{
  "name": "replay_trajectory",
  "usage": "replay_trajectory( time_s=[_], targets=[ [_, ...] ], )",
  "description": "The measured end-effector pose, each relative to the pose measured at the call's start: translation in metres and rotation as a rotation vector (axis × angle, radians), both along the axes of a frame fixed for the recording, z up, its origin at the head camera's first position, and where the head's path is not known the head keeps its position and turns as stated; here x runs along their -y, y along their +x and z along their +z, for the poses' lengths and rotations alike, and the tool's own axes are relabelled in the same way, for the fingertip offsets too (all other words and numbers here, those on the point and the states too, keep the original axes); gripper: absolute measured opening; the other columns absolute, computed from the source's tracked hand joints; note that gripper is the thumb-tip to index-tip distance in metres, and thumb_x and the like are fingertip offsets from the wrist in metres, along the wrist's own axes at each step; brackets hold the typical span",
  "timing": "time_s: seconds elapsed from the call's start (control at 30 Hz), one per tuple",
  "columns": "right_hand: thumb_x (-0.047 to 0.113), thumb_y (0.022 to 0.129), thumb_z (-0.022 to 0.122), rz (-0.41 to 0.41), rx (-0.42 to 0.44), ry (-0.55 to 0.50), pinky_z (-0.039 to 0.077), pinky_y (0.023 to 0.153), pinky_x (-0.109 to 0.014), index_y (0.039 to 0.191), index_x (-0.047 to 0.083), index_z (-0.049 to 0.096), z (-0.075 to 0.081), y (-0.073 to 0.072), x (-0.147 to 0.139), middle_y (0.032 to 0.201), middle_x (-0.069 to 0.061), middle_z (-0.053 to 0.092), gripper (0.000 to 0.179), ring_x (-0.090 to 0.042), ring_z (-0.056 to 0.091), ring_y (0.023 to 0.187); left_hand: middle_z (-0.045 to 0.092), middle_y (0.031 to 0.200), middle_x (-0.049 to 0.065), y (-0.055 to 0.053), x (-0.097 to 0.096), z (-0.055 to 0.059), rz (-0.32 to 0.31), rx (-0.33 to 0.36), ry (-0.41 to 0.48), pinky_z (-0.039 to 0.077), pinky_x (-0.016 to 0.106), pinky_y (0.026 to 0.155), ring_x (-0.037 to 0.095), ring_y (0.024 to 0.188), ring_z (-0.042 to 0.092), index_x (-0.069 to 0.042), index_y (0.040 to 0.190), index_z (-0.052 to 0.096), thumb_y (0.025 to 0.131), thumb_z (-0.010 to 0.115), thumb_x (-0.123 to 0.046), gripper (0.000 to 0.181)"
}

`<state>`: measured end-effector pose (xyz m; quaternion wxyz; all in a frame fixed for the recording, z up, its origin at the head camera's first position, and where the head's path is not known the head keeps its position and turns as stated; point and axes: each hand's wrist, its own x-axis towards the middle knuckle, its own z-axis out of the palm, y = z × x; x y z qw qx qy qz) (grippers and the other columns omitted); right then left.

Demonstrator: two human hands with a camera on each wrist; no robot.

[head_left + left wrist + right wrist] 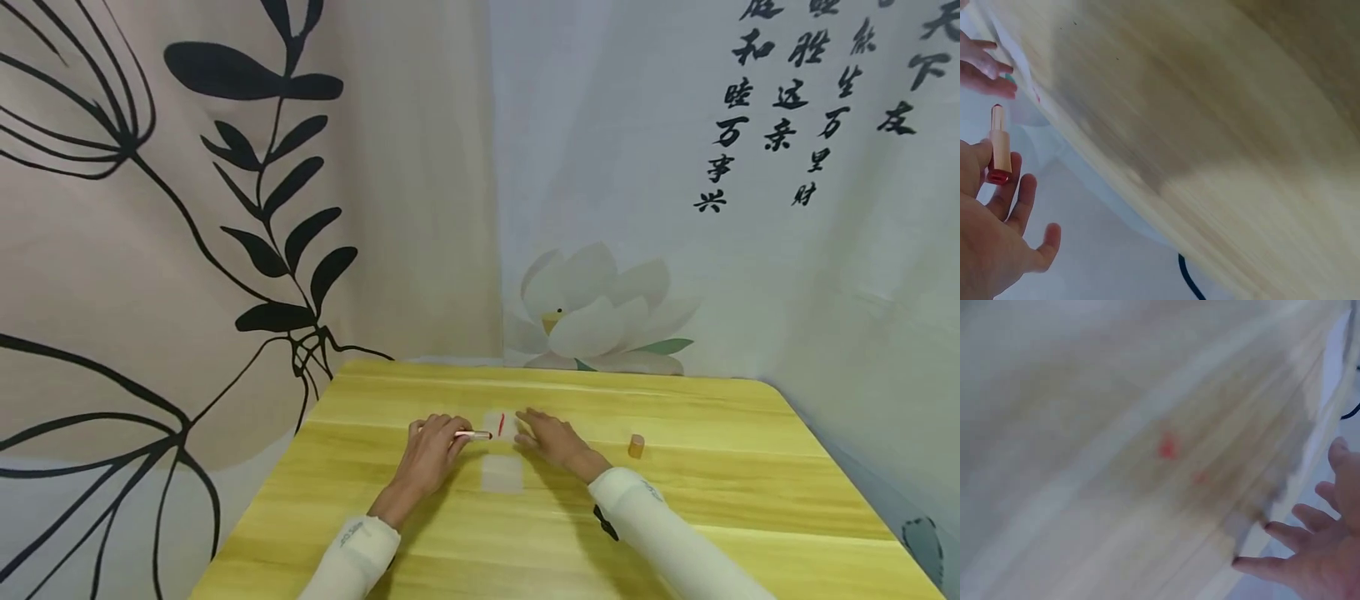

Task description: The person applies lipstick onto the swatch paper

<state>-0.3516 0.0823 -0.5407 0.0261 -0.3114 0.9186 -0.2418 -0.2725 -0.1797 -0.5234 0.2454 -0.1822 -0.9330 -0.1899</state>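
Note:
My left hand (433, 450) pinches a lipstick (474, 434) between thumb and fingers, its red tip pointing right. In the left wrist view the lipstick (1000, 150) has a pale orange tube and a red base; the other fingers of that hand (997, 231) spread away from it. The tip lies close over a small white paper (493, 421) that bears a red stroke (502, 425). At the right edge of this paper are the fingertips of my right hand (555, 437), which holds nothing. Its fingers are spread in the right wrist view.
A second white paper square (502, 473) lies nearer to me on the yellow wooden table (675, 517). Right of my right hand, a small orange cap (636, 446) stands on the table. Behind hangs a printed curtain (420, 208). Red smears (1167, 447) show in the right wrist view.

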Motion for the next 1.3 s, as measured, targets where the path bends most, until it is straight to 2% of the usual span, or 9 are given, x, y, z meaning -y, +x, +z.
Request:
replay_trajectory(
  time_s=[0.13, 0.23, 0.33, 0.4, 0.43, 0.5, 0.57, 0.73, 1.3],
  targets=[
    [0.030, 0.108, 0.058, 0.089, -0.034, -0.029, 0.041, 0.104, -0.072, 0.154, 0.002, 0.048, 0.003, 0.018, -0.011, 0.156, -0.031, 0.042, 0.054, -0.049, 0.055, 0.131, 0.069, 0.096, -0.005, 0.003, -0.004, -0.001, -0.016, 0.013, -0.011, 0.043, 0.056, 0.097, 0.021, 0.094, 0.063, -0.022, 0.108, 0.073, 0.099, 0.070, -0.027, 0.010],
    [0.027, 0.108, 0.060, 0.150, -0.086, -0.046, 0.048, 0.100, -0.066, 0.150, 0.002, 0.053, 0.000, 0.032, -0.015, 0.152, -0.033, 0.046, 0.050, -0.041, 0.070, 0.106, 0.070, 0.096, -0.005, 0.005, -0.006, -0.004, -0.035, 0.023, -0.022, 0.043, 0.057, 0.097, 0.022, 0.096, 0.064, -0.022, 0.107, 0.073, 0.099, 0.071, -0.026, 0.010],
    [0.030, 0.107, 0.061, 0.179, -0.152, -0.032, 0.050, 0.096, -0.066, 0.147, 0.004, 0.058, -0.003, 0.044, -0.016, 0.149, -0.031, 0.050, 0.048, -0.034, 0.074, 0.092, 0.071, 0.095, -0.005, 0.007, -0.008, -0.008, -0.055, 0.013, -0.030, 0.043, 0.057, 0.097, 0.023, 0.096, 0.065, -0.021, 0.107, 0.074, 0.098, 0.072, -0.024, 0.010],
    [0.033, 0.106, 0.062, 0.181, -0.173, -0.016, 0.047, 0.095, -0.073, 0.145, 0.005, 0.060, -0.005, 0.049, -0.015, 0.149, -0.030, 0.051, 0.048, -0.035, 0.073, 0.101, 0.071, 0.094, -0.005, 0.007, -0.009, -0.009, -0.065, 0.002, -0.032, 0.043, 0.058, 0.097, 0.022, 0.096, 0.065, -0.021, 0.107, 0.074, 0.098, 0.073, -0.024, 0.010],
    [0.035, 0.106, 0.062, 0.175, -0.173, -0.008, 0.044, 0.094, -0.077, 0.145, 0.006, 0.061, -0.006, 0.051, -0.014, 0.150, -0.029, 0.051, 0.049, -0.038, 0.069, 0.113, 0.071, 0.094, -0.006, 0.007, -0.009, -0.010, -0.069, -0.005, -0.032, 0.043, 0.058, 0.098, 0.021, 0.096, 0.065, -0.021, 0.107, 0.074, 0.098, 0.072, -0.024, 0.010],
    [0.039, 0.105, 0.062, 0.155, -0.160, 0.008, 0.039, 0.095, -0.082, 0.144, 0.008, 0.062, -0.007, 0.053, -0.013, 0.151, -0.027, 0.051, 0.050, -0.044, 0.056, 0.132, 0.070, 0.094, -0.006, 0.007, -0.011, -0.010, -0.078, -0.012, -0.031, 0.043, 0.057, 0.098, 0.020, 0.096, 0.064, -0.021, 0.108, 0.073, 0.099, 0.072, -0.024, 0.009],
    [0.040, 0.105, 0.062, 0.135, -0.143, 0.017, 0.036, 0.097, -0.083, 0.144, 0.009, 0.062, -0.008, 0.053, -0.012, 0.153, -0.026, 0.049, 0.050, -0.048, 0.046, 0.140, 0.070, 0.095, -0.006, 0.006, -0.012, -0.010, -0.088, -0.003, -0.022, 0.042, 0.057, 0.098, 0.020, 0.096, 0.064, -0.021, 0.108, 0.073, 0.100, 0.071, -0.024, 0.009],
    [0.040, 0.104, 0.063, 0.095, -0.127, 0.046, 0.034, 0.101, -0.082, 0.144, 0.011, 0.063, -0.009, 0.053, -0.011, 0.155, -0.025, 0.047, 0.050, -0.053, 0.041, 0.142, 0.071, 0.098, -0.006, 0.005, -0.014, -0.010, -0.101, 0.032, -0.012, 0.040, 0.057, 0.100, 0.021, 0.097, 0.063, -0.021, 0.109, 0.073, 0.101, 0.069, -0.024, 0.010],
    [0.038, 0.103, 0.066, 0.082, -0.068, 0.096, 0.032, 0.101, -0.083, 0.145, 0.010, 0.062, -0.001, 0.052, -0.007, 0.156, -0.026, 0.045, 0.051, -0.053, 0.038, 0.144, 0.069, 0.097, -0.004, -0.001, -0.017, -0.010, -0.127, -0.009, -0.079, 0.041, 0.057, 0.101, 0.021, 0.098, 0.062, -0.020, 0.105, 0.078, 0.098, 0.074, -0.023, 0.008]
  ],
)
